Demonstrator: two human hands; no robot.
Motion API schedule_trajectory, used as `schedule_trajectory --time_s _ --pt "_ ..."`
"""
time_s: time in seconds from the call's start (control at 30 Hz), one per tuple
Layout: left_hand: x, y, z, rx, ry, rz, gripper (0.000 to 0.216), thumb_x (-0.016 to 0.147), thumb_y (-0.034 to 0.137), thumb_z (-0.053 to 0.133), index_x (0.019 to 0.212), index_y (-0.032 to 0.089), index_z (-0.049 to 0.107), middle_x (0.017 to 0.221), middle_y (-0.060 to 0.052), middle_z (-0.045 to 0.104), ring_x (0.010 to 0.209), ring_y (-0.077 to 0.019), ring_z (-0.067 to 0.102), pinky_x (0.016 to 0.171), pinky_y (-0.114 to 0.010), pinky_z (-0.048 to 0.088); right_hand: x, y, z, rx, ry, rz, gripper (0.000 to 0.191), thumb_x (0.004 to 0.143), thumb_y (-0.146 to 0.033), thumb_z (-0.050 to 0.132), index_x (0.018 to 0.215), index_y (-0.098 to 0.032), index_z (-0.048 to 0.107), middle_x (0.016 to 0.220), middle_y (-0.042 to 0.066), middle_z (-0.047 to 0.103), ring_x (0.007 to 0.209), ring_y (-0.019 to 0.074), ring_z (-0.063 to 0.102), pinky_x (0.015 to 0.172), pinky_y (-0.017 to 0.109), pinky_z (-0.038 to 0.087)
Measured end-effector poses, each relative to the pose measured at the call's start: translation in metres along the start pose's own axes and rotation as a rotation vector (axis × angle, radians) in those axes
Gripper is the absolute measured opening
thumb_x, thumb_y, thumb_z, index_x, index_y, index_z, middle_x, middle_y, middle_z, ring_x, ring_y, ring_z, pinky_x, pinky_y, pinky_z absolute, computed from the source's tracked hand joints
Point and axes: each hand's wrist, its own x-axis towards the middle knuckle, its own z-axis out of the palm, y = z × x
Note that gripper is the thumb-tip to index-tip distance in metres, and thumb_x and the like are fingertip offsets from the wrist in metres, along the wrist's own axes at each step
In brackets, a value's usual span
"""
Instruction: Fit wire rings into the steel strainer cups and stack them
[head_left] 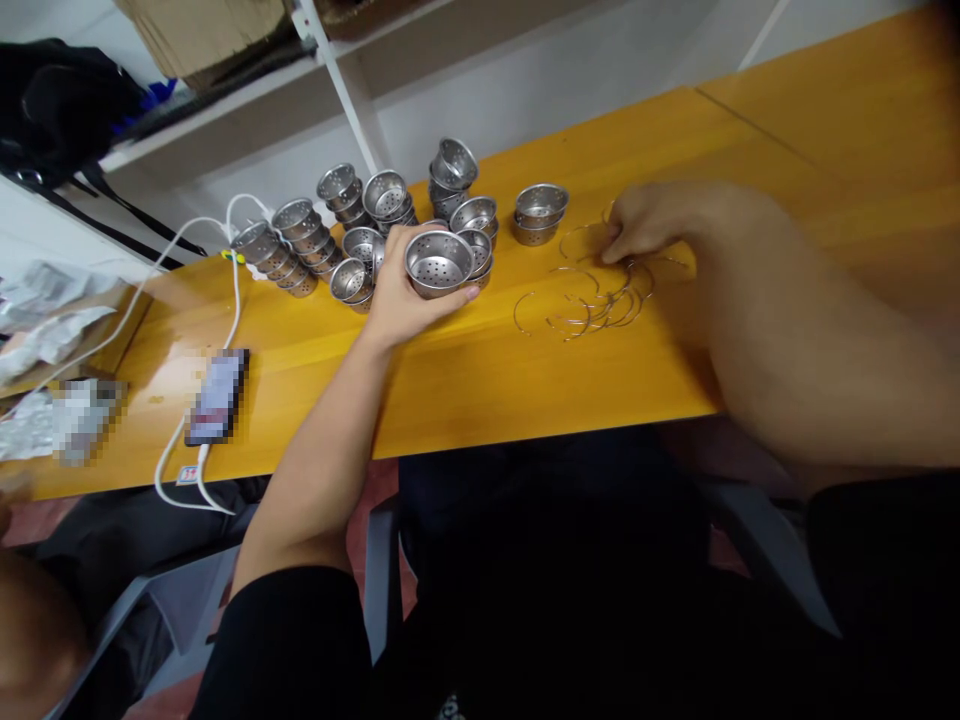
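Note:
My left hand (401,300) is wrapped round a perforated metal strainer cup (439,262), holding it mouth up and tilted toward me. Over at the right, my right hand (641,220) reaches down to a loose heap of thin curved wire handles (600,305), its fingers pinched together at the heap's far edge. Whether a wire is between those fingertips is hard to make out. Behind my left hand stand several stacks of similar strainer cups (300,228). A separate short stack of cups (540,212) sits between the two hands, farther back.
A phone (217,396) with a white cable (238,300) lies on the wooden table (480,385) at left. Silvery plastic packets (52,340) are at the far left. White shelving (420,75) stands behind the table. Another person's arm (37,630) shows at lower left.

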Motion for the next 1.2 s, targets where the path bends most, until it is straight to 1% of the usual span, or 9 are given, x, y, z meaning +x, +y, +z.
schedule_trajectory --time_s 0.1,0.23,0.37,0.5,0.6,0.7,0.87,1.03,1.2 --pt "0.001 -0.003 -0.003 0.006 0.052 0.006 0.104 0.078 0.09 0.115 0.16 0.042 0.073 0.149 -0.009 0.075 0.144 -0.0403 0.081 0.133 -0.075 0.068 -0.001 -0.013 -0.001 -0.088 -0.103 0.065 0.053 0.115 -0.02 0.094 0.068 -0.021 0.07 0.069 0.006 0.069 0.07 0.0239 0.065 0.071 0.039 0.048" --pt "0.001 -0.009 -0.002 -0.021 0.052 -0.002 0.105 0.085 0.089 0.111 0.167 0.042 0.065 0.151 -0.009 0.077 0.143 -0.0381 0.083 0.134 -0.072 0.069 -0.006 -0.027 -0.001 -0.15 -0.126 0.095 0.037 0.118 -0.025 0.09 0.084 -0.018 0.078 0.08 0.009 0.073 0.081 0.027 0.073 0.079 0.04 0.053" --pt "0.002 -0.007 -0.001 -0.06 0.043 0.0 0.103 0.093 0.088 0.105 0.174 0.045 0.058 0.159 -0.01 0.077 0.147 -0.0385 0.085 0.135 -0.068 0.07 -0.011 -0.032 -0.001 -0.161 -0.121 0.098 0.034 0.123 -0.033 0.084 0.093 -0.017 0.083 0.089 0.014 0.078 0.089 0.0313 0.079 0.083 0.041 0.055" --pt "0.002 0.001 -0.001 -0.044 0.05 -0.025 0.105 0.093 0.091 0.103 0.174 0.046 0.054 0.16 -0.009 0.075 0.146 -0.0363 0.085 0.133 -0.064 0.073 -0.014 -0.03 -0.003 -0.152 -0.055 0.105 0.03 0.122 -0.035 0.081 0.1 -0.015 0.087 0.098 0.017 0.083 0.091 0.0329 0.078 0.079 0.042 0.054" --pt "0.001 0.002 0.0 -0.039 0.046 -0.022 0.106 0.095 0.093 0.101 0.175 0.047 0.049 0.157 -0.008 0.073 0.14 -0.0324 0.087 0.128 -0.059 0.075 -0.017 -0.029 -0.005 -0.112 0.033 0.125 0.022 0.12 -0.034 0.085 0.108 -0.015 0.087 0.102 0.016 0.085 0.086 0.0293 0.073 0.073 0.041 0.048" --pt "0.0 -0.002 0.002 -0.077 0.053 -0.025 0.109 0.089 0.097 0.103 0.171 0.044 0.053 0.153 -0.007 0.075 0.136 -0.0319 0.088 0.128 -0.059 0.075 -0.023 -0.03 -0.007 -0.041 0.14 0.12 0.015 0.118 -0.03 0.092 0.118 -0.015 0.088 0.114 0.014 0.088 0.088 0.0261 0.07 0.072 0.038 0.047" --pt "0.002 -0.007 0.002 -0.121 0.033 -0.039 0.112 0.083 0.1 0.105 0.166 0.037 0.064 0.152 -0.009 0.082 0.143 -0.0378 0.087 0.137 -0.065 0.07 -0.029 -0.039 -0.009 0.126 0.282 0.075 0.042 0.12 -0.013 0.089 0.161 -0.005 0.086 0.145 0.021 0.091 0.11 0.0257 0.077 0.084 0.034 0.052" --pt "0.002 -0.008 -0.001 -0.109 0.025 -0.032 0.11 0.087 0.102 0.1 0.169 0.036 0.066 0.159 -0.013 0.082 0.151 -0.0406 0.086 0.14 -0.067 0.067 -0.034 -0.05 -0.009 0.228 0.409 0.071 0.032 0.123 -0.006 0.078 0.15 0.002 0.093 0.143 0.028 0.092 0.126 0.0311 0.087 0.095 0.036 0.056" --pt "0.002 -0.007 -0.003 -0.125 0.027 -0.016 0.108 0.09 0.101 0.099 0.169 0.036 0.065 0.157 -0.012 0.083 0.145 -0.0386 0.088 0.137 -0.066 0.07 -0.042 -0.053 -0.01 0.271 0.448 0.109 0.044 0.122 -0.007 0.075 0.162 0.007 0.088 0.15 0.034 0.089 0.147 0.0406 0.087 0.113 0.043 0.062"
